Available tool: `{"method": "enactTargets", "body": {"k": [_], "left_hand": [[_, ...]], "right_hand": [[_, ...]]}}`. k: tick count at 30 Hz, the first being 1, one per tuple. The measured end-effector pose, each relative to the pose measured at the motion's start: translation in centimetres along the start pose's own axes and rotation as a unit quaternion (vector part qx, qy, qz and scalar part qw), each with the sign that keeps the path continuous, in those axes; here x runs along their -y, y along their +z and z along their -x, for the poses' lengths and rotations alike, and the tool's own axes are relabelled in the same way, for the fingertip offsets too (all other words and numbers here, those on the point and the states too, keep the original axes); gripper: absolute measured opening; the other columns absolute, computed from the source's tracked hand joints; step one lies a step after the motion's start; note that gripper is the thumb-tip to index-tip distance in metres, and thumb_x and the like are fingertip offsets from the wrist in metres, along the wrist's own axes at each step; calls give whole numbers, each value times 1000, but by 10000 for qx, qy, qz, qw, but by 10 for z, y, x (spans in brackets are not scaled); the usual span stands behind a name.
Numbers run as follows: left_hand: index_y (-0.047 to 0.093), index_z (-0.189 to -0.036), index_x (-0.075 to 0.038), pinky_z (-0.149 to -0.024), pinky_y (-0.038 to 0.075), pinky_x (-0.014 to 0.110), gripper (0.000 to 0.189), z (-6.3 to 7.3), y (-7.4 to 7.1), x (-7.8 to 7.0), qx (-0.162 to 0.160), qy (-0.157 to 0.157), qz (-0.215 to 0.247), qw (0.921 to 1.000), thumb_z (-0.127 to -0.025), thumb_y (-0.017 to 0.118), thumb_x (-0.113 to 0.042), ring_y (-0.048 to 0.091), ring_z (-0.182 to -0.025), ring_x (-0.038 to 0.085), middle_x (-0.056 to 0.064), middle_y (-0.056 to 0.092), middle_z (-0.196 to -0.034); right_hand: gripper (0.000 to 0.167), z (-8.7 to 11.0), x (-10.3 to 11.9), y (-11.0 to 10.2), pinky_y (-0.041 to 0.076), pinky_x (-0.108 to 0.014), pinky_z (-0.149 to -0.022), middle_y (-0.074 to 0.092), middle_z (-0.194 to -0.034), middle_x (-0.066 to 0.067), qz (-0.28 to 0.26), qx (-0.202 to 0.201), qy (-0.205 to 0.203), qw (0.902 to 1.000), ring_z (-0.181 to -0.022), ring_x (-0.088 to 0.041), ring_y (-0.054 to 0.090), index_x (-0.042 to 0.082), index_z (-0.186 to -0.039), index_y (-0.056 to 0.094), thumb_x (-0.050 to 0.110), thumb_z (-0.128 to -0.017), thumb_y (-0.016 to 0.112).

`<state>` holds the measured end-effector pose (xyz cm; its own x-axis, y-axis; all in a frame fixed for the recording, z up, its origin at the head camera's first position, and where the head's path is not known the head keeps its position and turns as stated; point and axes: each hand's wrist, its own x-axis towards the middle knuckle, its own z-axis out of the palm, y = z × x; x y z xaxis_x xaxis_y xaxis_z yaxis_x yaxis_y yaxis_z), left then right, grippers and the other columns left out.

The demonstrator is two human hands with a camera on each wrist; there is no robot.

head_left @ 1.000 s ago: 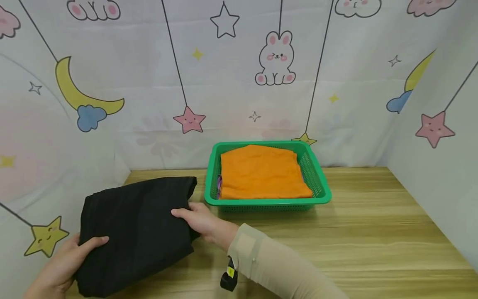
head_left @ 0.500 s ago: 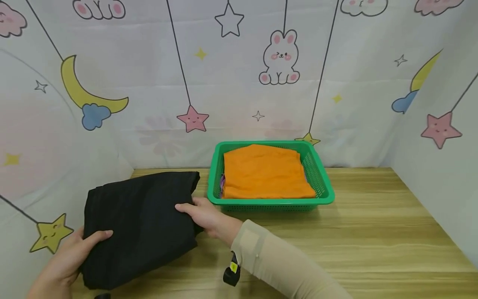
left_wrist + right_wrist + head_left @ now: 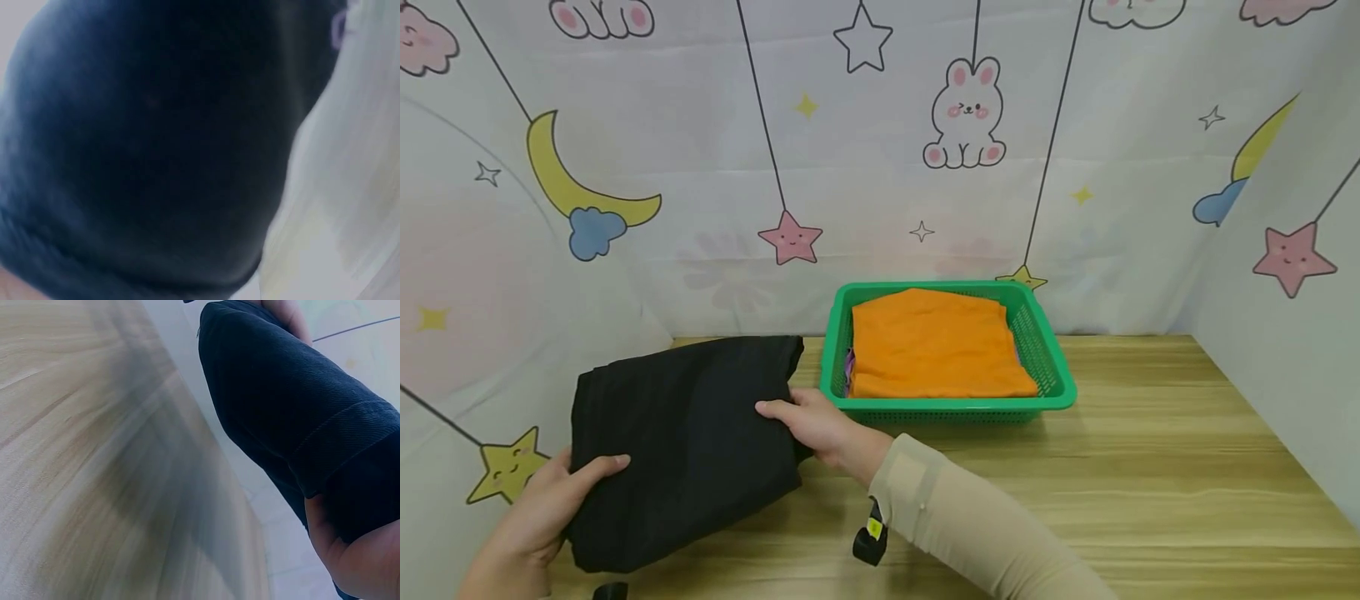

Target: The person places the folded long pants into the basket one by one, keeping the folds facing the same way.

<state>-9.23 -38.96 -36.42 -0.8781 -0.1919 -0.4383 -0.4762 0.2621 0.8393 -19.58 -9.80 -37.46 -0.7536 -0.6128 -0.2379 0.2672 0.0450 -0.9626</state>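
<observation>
Both hands hold a folded black garment [image 3: 688,446] up above the left part of the table, tilted and in several layers. At its left edge my left hand [image 3: 542,521] grips it, thumb on top and fingers hidden beneath. The right hand [image 3: 820,429] pinches the opposite edge, its thumb on top. Seen from the right wrist, the garment [image 3: 294,406] shows a twill weave and a stitched seam, with the right hand [image 3: 362,559] around its near end. Dark cloth [image 3: 162,144] fills most of the left wrist view.
A green plastic basket [image 3: 947,405] stands at the back of the wooden table [image 3: 1135,475], right of the garment. Inside lies a folded orange cloth [image 3: 936,346] with purple fabric [image 3: 849,371] showing beneath. Patterned curtains [image 3: 865,167] enclose the back and sides.
The garment has risen slightly and moved a little away from me, still held in both hands. The whole head view has shifted slightly. Basket and orange cloth stay in place.
</observation>
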Motion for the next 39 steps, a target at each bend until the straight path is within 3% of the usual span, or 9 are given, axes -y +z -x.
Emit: {"method": "enactTargets", "body": {"k": [16, 22, 39], "left_hand": [[23, -136, 3, -70, 58, 36, 63, 5, 10, -6, -15, 318, 259, 9992, -95, 54, -34, 69, -77, 15, -12, 66, -85], [28, -132, 2, -68, 58, 37, 53, 4, 13, -8, 36, 593, 354, 9976, -96, 53, -29, 70, -76, 16, -11, 68, -84], [24, -138, 3, -69, 58, 35, 61, 5, 18, -15, -69, 718, 340, 9968, -96, 54, -29, 70, -77, 14, -13, 67, -85]], "right_hand": [[32, 6, 6, -8, 54, -30, -82, 69, -109, -10, 11, 23, -172, 9998, -86, -13, 67, 9, -119, 63, 29, -95, 55], [33, 6, 7, -11, 54, -30, -82, 70, -108, -9, -23, -72, -93, 9999, -86, -12, 66, 9, -118, 64, 31, -95, 56], [33, 7, 11, -18, 54, -30, -80, 70, -105, -7, -138, -124, -49, 9998, -81, -12, 66, 11, -118, 64, 32, -94, 58]]}}
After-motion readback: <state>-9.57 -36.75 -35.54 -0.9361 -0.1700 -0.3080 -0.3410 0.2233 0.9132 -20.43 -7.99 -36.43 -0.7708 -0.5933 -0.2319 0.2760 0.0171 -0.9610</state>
